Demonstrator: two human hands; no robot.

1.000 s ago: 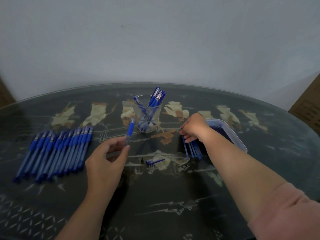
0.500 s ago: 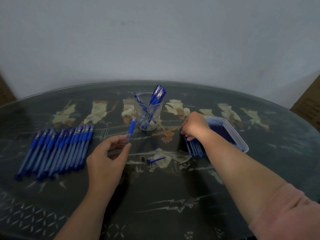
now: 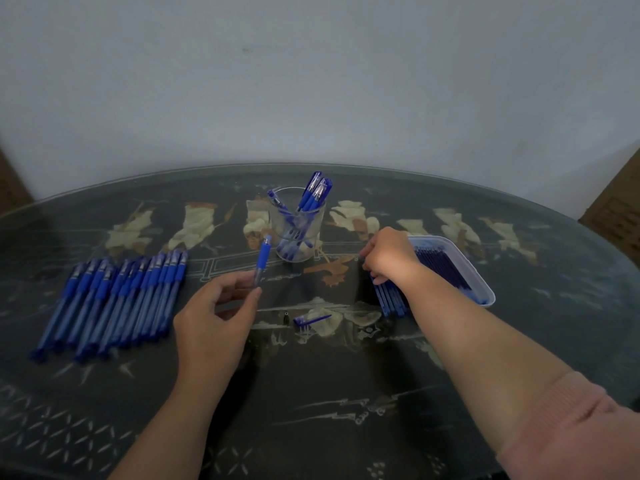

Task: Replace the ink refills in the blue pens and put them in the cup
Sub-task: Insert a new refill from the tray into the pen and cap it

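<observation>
Blue-gripped pen is pinched btwn thumb & fingertips of the L hand, tilted up above the glass-topped table, just left of the clear cup, in which several capped pens are stood. R hand is laid w/ fingers curled down on the far ends of the loose refills beside the white tray; whether one is gripped cannot be told. A row of pens is laid out at left, & a blue cap w/ a small dark tip is seen btwn the hands.
</observation>
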